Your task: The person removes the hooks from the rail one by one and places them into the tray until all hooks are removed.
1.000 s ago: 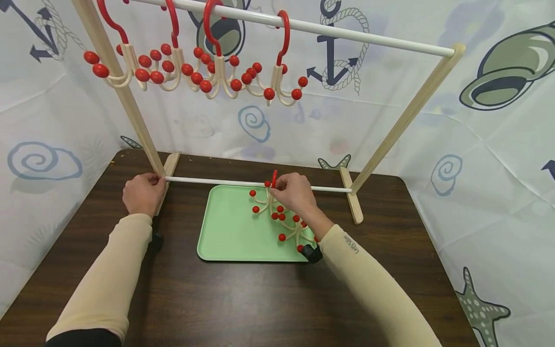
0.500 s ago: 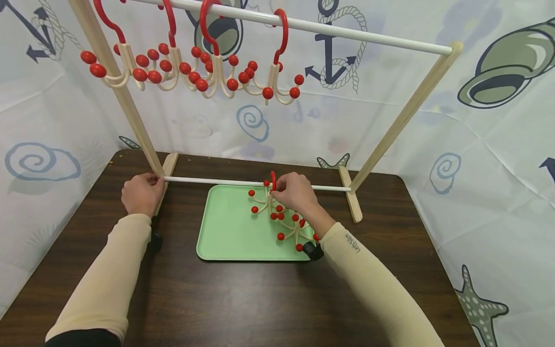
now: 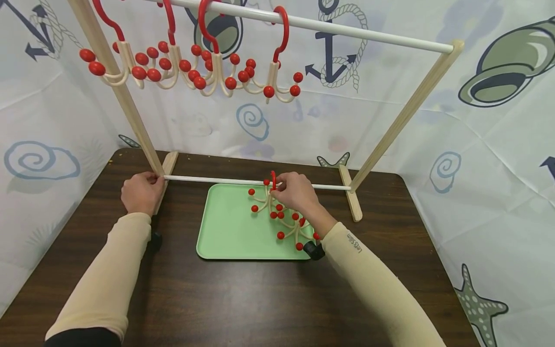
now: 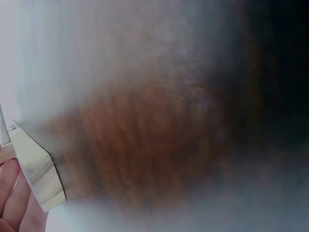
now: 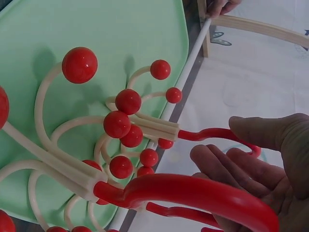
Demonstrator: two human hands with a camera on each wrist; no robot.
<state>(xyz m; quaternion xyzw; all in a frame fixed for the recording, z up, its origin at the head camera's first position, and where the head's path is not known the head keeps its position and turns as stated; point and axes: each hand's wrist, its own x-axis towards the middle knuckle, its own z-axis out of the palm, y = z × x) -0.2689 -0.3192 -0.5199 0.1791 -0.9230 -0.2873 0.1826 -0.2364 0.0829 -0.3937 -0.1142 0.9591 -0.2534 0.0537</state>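
Fingers of our right hand [image 3: 296, 193], parted, flank far hanger [image 5: 157, 127]; left hand [image 3: 142, 193] pinches rack [image 3: 133, 115]; crooked lifting could snag near hanger [image 5: 88, 184]

White fabric sheeting [image 3: 368, 120], creased and printed with a seaside pattern, rises behind and along both sides of a dark brown wood-grain counter [image 3: 234, 303] with rounded back corners. A navy-blue anchor [image 3: 328, 58] entwined with pale rope stands out at the rear, with a grey-green shell-like shape [image 3: 507, 67] at the right. Pale-blue spiral shells [image 3: 253, 122] dot all three sides, among faint lilac blotches [image 3: 259, 149]. A grey-green spotted starfish [image 3: 481, 306] shows at lower right. Light falls softly, leaving a dull sheen across the counter's front.
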